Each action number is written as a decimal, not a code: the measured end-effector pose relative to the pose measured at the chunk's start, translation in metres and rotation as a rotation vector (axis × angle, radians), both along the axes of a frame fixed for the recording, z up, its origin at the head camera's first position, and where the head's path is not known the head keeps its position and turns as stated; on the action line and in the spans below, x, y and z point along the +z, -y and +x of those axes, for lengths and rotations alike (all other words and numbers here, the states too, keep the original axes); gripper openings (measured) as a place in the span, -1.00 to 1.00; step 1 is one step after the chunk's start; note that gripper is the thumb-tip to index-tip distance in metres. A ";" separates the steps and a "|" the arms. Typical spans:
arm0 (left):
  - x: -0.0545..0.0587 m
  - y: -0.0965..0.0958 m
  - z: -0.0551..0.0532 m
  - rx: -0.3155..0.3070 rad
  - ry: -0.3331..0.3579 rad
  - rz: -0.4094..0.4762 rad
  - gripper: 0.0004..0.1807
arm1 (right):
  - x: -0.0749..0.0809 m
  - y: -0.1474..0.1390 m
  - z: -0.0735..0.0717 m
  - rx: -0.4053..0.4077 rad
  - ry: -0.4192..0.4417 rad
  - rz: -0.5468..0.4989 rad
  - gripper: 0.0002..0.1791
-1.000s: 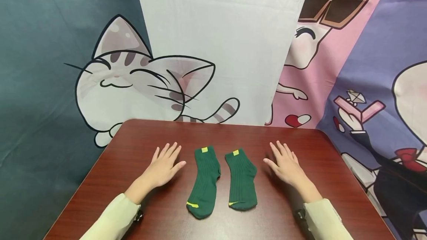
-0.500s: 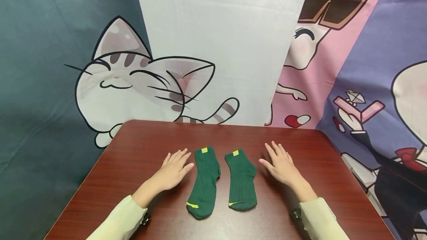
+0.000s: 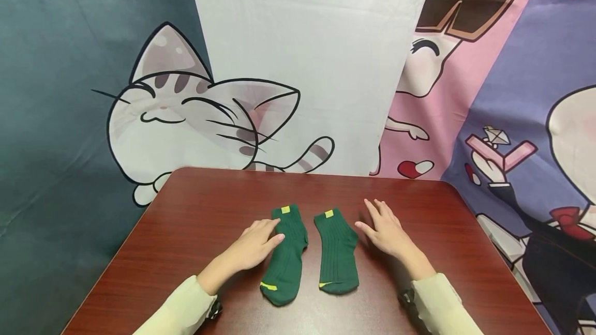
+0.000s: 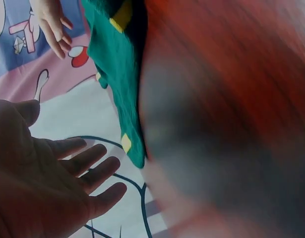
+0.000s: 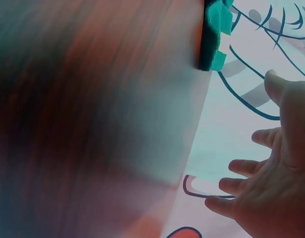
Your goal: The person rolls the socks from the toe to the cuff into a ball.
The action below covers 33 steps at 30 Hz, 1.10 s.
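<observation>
Two dark green ribbed socks with yellow marks at cuff and toe lie side by side, cuffs pointing away. My left hand (image 3: 254,246) hovers at the left sock (image 3: 287,265), its fingertips and thumb overlapping that sock's left edge in the head view. The left wrist view shows this hand (image 4: 58,173) with its fingers spread and nothing in them, beside the green sock (image 4: 115,64). To the right of the right sock (image 3: 338,257), my right hand (image 3: 387,231) is held with fingers extended and thumb toward the sock. Its palm (image 5: 291,163) holds nothing in the right wrist view.
The socks lie on a reddish-brown wooden table (image 3: 223,187) with rounded far corners. Behind it hangs a cloth backdrop (image 3: 316,66) printed with a cartoon cat and figures. Dark wrist devices (image 3: 214,308) show under the pale sleeves (image 3: 179,309).
My left hand has moved right, from beside the left sock to over its edge. My right hand has drifted a little left toward the right sock. Both socks have stayed put.
</observation>
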<state>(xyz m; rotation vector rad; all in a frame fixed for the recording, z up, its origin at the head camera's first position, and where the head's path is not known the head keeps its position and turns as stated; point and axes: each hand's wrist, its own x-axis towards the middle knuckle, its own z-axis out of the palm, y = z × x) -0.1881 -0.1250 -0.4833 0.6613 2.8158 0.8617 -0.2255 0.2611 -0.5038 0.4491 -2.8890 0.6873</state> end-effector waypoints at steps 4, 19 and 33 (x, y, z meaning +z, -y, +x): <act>0.000 -0.008 0.001 -0.006 0.014 0.027 -0.33 | 0.000 0.004 -0.001 0.003 0.026 -0.023 -0.18; -0.002 -0.035 0.007 -0.083 0.063 0.059 -0.38 | -0.003 0.013 -0.011 0.033 0.089 -0.079 -0.21; -0.004 -0.059 0.012 -0.140 0.085 0.009 -0.49 | -0.003 0.021 -0.019 0.080 0.131 -0.112 -0.24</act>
